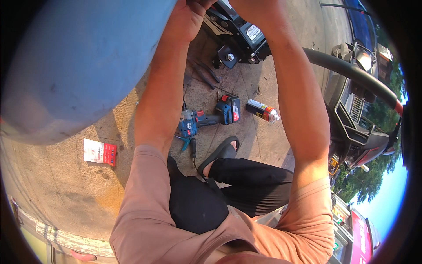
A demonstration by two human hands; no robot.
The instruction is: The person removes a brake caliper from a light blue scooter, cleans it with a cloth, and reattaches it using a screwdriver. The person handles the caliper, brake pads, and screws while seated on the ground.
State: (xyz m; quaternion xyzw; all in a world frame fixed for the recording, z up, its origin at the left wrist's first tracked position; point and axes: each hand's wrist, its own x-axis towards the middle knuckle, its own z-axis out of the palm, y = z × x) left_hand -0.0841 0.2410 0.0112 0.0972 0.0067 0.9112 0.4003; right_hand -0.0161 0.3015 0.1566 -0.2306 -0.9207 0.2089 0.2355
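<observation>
Both my arms reach up to the top of the head view. My left hand [188,20] is at the upper edge, beside a black metal floor jack [239,33]; its fingers are partly cut off and in shadow. My right hand [261,15] is above the other side of the jack, its fingers outside the picture. What either hand holds, if anything, cannot be made out. A large smooth pale blue rounded panel [83,66] fills the upper left, close to my left forearm.
On the paving below lie pliers [204,74], a blue cordless power tool [191,123] with its battery [228,109], and a spray can [262,111]. A red and white packet [100,152] lies left. A thick black bar [356,75] extends right, before a parked vehicle [358,110].
</observation>
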